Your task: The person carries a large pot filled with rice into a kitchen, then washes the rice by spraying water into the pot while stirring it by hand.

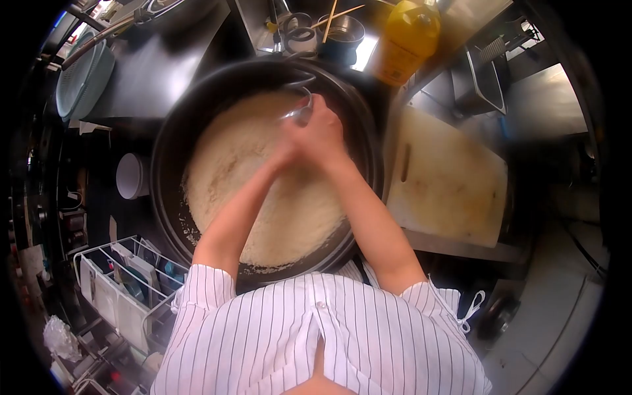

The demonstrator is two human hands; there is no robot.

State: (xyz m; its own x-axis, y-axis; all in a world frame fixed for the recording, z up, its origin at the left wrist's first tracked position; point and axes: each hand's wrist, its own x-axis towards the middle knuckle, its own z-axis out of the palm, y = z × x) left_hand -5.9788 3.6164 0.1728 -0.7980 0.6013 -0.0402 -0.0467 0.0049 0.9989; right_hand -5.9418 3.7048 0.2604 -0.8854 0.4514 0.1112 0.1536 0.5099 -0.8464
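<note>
Head camera: closest to me, across the bottom of the frame, spreads my white striped shirt point(263, 336), and out of its sleeves my bare forearms point(234, 227) reach up toward the centre. My hands meet just above the middle. My right hand point(324, 131) has its fingers curled closed around a shiny, curved metal utensil point(299, 114), whose full shape I cannot make out. My left hand point(291, 141) overlaps it, smeared by blur; I cannot tell how far its fingers are closed or whether they grip the metal too.

Beneath, filling the centre, lies a pale grainy mass point(224, 164) that looks like rice: cream-white, lumpy and rougher left of my wrists, with loose specks clinging to the dark wall at lower left. It sits in a big round dark pot point(172, 151).

Around that, a white wire rack point(122, 299) stands lower left, a white cup point(133, 176) left of the pot, and a stained cutting board point(454, 178) to the right. Farthest, a yellow bottle point(409, 39) stands at the upper right of centre.
</note>
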